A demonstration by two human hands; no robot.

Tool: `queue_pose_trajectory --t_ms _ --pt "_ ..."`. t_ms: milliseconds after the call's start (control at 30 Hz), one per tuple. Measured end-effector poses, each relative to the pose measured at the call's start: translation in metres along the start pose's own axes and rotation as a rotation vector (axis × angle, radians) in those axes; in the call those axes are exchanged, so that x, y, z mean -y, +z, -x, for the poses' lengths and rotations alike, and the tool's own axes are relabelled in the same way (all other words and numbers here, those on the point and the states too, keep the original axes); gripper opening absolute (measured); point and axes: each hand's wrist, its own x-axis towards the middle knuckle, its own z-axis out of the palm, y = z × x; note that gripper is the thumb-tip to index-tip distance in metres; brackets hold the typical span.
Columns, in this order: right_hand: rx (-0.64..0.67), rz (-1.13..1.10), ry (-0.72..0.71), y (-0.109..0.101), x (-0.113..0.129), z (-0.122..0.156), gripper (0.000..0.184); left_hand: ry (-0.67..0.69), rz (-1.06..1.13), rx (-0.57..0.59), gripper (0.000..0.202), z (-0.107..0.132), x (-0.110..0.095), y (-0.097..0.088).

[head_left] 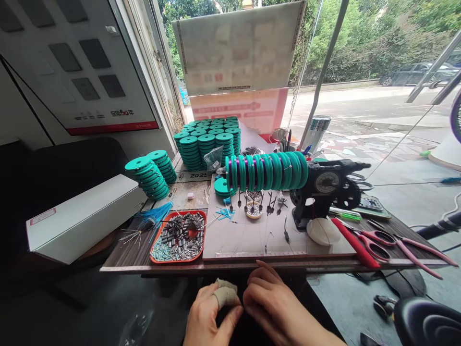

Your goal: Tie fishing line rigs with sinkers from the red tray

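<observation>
My left hand (pixel 209 312), with beige wrapping on its fingers, is just below the table's front edge. Its thumb and fingers are pinched together; whatever lies between them is too small to make out. Close beside it, my right hand (pixel 275 300) has its fingers curled inward, the fingertips hidden from view. On the board (pixel 223 240) above them lie thin line rigs with small dark weights (pixel 286 230). Behind these, a row of green foam spools (pixel 268 170) wound with line sits on a black winding machine (pixel 324 185) with a dial.
An orange tray (pixel 204 235) of small metal and blue-green parts is at the left, near a long white box (pixel 86 216). Stacked green spools (pixel 201 149) stand behind. Scissors (pixel 376 240), pink-handled pliers (pixel 414 250) and a red tool (pixel 355 242) lie at the right.
</observation>
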Motion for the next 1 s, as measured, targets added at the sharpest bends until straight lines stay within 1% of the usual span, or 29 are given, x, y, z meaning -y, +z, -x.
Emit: queue_pose_trajectory --t_ms 200,333,433,533,600,667,733,833,900,933,1000 --pt "-0.041 -0.006 -0.024 0.003 -0.003 0.000 0.013 -0.057 0.016 0.033 0.007 0.001 0.000 0.001" --pt "-0.085 -0.003 -0.024 0.002 -0.004 0.000 0.013 -0.083 0.041 0.029 0.006 -0.001 -0.001 0.004" --pt "-0.126 -0.017 -0.020 0.001 -0.005 0.002 0.011 -0.130 0.058 0.016 0.002 -0.002 -0.003 0.003" --pt "-0.183 -0.029 -0.045 0.000 -0.006 0.003 0.010 -0.183 0.069 -0.008 0.017 0.000 -0.001 -0.006" --pt "-0.229 -0.032 -0.071 0.001 -0.008 0.004 0.011 -0.201 0.089 -0.027 0.018 0.003 0.001 -0.013" --pt "-0.262 -0.030 -0.093 0.001 -0.008 0.003 0.011 -0.187 0.114 -0.028 0.015 0.007 0.004 -0.018" --pt "-0.283 -0.021 -0.119 0.001 -0.008 0.002 0.012 -0.162 0.131 -0.034 0.021 0.010 0.006 -0.020" --pt "-0.297 0.008 -0.166 0.003 -0.005 -0.002 0.011 -0.140 0.135 -0.051 0.023 0.011 0.007 -0.018" --pt "-0.310 0.045 -0.205 0.005 -0.003 -0.005 0.016 -0.127 0.124 -0.054 0.023 0.011 0.007 -0.017" --pt "-0.327 0.069 -0.223 0.007 -0.002 -0.007 0.015 -0.119 0.109 -0.057 0.022 0.011 0.007 -0.016" --pt "-0.370 0.122 -0.253 0.010 0.000 -0.012 0.002 -0.105 0.063 -0.077 0.020 0.013 0.008 -0.016"
